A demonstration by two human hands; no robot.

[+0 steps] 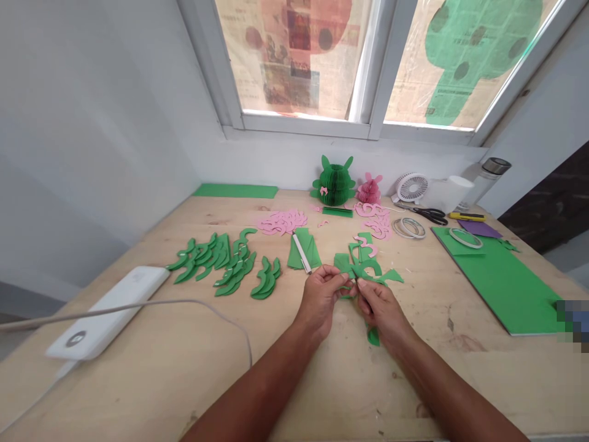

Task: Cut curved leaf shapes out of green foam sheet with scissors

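Note:
Over the middle of the table, my left hand (321, 293) is closed in a pinch at the edge of a green paper piece (343, 264). Close beside it, my right hand (381, 302) is also pinched, its fingertips almost meeting the left ones; what is between them is too small to make out. Cut green scraps (372, 267) spread around and under both hands, with a pink curved cutout (367, 246) just beyond. A white pen (301, 253) lies on a stack of green paper (313, 248) left of the hands.
Green curved cutouts (237, 264) and pink cutouts (283, 221) lie in piles. A green paper figure (335, 185), pink figure (369, 189), fan (411, 186), scissors (427, 213) and tape rolls (409, 228) stand behind. A power bank (110, 310) with a cable sits left, a green board (501, 285) right.

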